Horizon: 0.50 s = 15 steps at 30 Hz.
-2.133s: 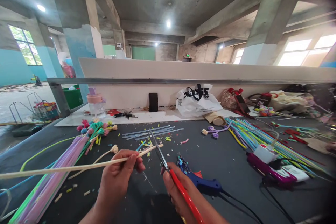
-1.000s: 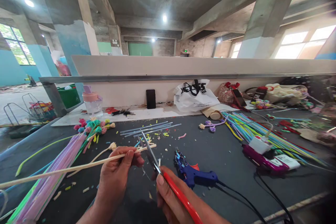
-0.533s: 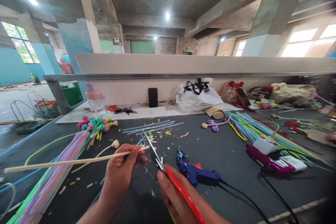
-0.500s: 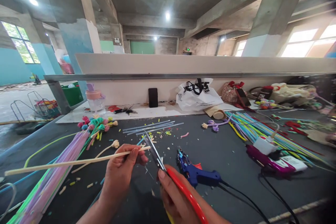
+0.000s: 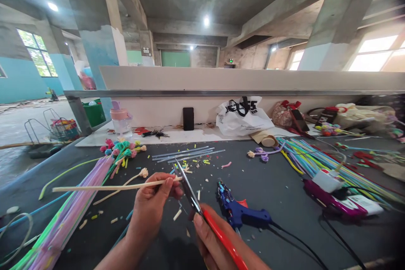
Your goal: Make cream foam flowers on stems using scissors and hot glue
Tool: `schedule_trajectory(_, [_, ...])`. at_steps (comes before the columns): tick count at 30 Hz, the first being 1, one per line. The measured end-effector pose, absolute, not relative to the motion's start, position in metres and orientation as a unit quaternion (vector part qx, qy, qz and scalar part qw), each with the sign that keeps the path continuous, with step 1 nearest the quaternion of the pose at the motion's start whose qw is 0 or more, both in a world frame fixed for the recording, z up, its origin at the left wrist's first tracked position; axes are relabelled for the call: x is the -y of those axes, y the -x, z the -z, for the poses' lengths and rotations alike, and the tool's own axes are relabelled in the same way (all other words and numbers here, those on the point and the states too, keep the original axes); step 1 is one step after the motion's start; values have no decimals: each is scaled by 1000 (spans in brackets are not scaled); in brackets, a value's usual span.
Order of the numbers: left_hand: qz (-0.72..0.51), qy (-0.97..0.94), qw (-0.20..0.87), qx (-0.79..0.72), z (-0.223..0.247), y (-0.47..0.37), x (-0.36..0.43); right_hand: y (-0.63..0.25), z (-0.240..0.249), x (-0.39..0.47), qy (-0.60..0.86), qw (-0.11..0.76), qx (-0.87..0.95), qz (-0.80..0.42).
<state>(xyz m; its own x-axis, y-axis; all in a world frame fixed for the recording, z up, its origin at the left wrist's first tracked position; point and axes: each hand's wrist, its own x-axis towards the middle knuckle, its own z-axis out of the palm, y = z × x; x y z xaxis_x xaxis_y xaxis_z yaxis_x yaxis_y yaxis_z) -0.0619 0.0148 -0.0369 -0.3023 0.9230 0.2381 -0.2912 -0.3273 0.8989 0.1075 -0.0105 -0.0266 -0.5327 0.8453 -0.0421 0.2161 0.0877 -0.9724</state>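
Between thumb and fingers, my left hand [image 5: 155,198] pinches a long cream fuzzy stem [image 5: 110,187], which points out to the left. Red-handled scissors [image 5: 218,230] are in my right hand [image 5: 211,240], its fingers wrapped round the handles. Their blades are slightly parted, with the stem's right end at them. Small cream cut pieces [image 5: 177,214] lie on the dark mat below the blades. Just right of my right hand rests a blue glue gun [image 5: 243,214] with a cord.
Pink and green stems with pompom flowers [image 5: 123,148] lie left. Clear sticks [image 5: 190,154] lie ahead. Colourful stems [image 5: 310,156] and a purple device with a white plug [image 5: 332,200] are right. Behind stand a bottle [image 5: 121,122], phone [image 5: 188,118] and white bag [image 5: 242,118].
The view has shifted slightly left. The cream stem looks shorter and more level, and fresh cream pieces have appeared on the mat under the scissors.
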Motion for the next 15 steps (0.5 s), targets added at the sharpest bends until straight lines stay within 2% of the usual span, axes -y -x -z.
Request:
schedule_trajectory(6, [-728, -386, 376, -424, 26, 68, -12, -108, 9, 20, 436, 324, 635, -550])
schedule_trajectory(11, [-710, -428, 364, -424, 35, 65, -10, -110, 11, 22, 416, 278, 660, -561])
schedule_trajectory(15, [-698, -454, 363, -419, 42, 67, -11, -109, 23, 17, 401, 283, 680, -545])
